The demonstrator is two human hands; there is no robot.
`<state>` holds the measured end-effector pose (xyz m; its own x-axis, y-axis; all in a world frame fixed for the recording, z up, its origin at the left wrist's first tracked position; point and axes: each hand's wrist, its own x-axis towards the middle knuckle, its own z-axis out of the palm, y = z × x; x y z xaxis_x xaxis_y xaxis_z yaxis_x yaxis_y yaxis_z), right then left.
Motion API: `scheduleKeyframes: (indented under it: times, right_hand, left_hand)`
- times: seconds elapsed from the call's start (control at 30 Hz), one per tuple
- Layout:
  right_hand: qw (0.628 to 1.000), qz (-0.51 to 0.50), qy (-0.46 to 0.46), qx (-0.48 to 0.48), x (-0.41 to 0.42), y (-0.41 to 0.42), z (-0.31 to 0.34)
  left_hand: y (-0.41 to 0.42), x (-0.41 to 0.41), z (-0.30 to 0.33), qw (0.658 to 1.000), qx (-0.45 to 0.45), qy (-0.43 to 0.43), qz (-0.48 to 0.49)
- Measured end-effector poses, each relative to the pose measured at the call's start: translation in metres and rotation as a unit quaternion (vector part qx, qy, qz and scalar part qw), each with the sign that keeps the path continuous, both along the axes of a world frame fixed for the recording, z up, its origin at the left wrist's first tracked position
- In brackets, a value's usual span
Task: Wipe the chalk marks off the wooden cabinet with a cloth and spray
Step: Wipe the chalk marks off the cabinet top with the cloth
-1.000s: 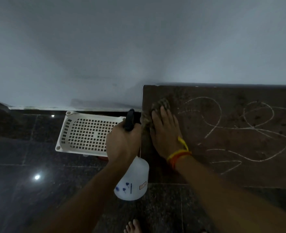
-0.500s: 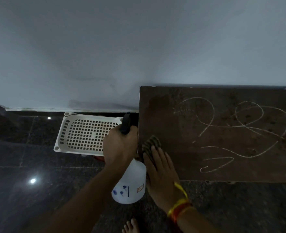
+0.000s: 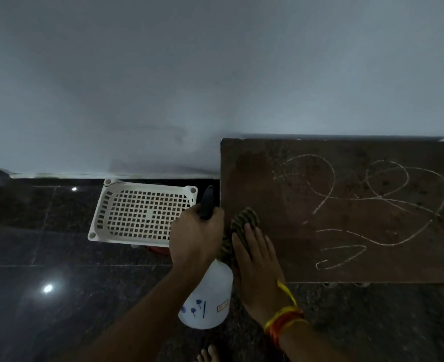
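Cabinet point(image 3: 346, 178) top: R hand point(image 3: 257, 262) flat on cloth point(image 3: 244, 218), L hand point(image 3: 194, 239) apparently gripping spray point(image 3: 207, 296).

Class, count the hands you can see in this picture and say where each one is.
2. The left hand grips the spray bottle; the right hand presses the cloth on the cabinet.

The cloth point(image 3: 243, 226), pressed flat under the right hand point(image 3: 257, 267), is drawn down from the cabinet top's point(image 3: 346, 262) far left corner toward its near left edge, then slightly back up.
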<state>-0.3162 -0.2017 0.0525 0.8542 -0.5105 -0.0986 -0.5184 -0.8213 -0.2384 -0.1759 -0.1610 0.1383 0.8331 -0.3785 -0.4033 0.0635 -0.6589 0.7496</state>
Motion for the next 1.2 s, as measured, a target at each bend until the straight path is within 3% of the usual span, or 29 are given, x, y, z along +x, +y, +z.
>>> scheduleKeyframes:
  times: [0.33,0.67,1.0,1.2]
  right_hand:
    - [0.999,-0.032,0.001,0.008,0.112,-0.097,-0.008]
    - [1.0,-0.012,-0.004,0.024,0.061,-0.067,0.002]
    - [1.0,-0.027,-0.015,0.004,0.147,-0.146,-0.01]
    - [0.999,-0.027,-0.024,0.028,0.11,-0.111,-0.003]
  left_hand:
    - [-0.017,0.011,-0.007,1.0,-0.005,0.0,0.016]
    - [-0.04,0.021,-0.004,1.0,0.006,0.018,0.017]
    - [-0.052,0.038,-0.008,1.0,0.005,0.022,0.02]
    - [-0.055,0.035,-0.001,0.999,0.019,0.032,0.019]
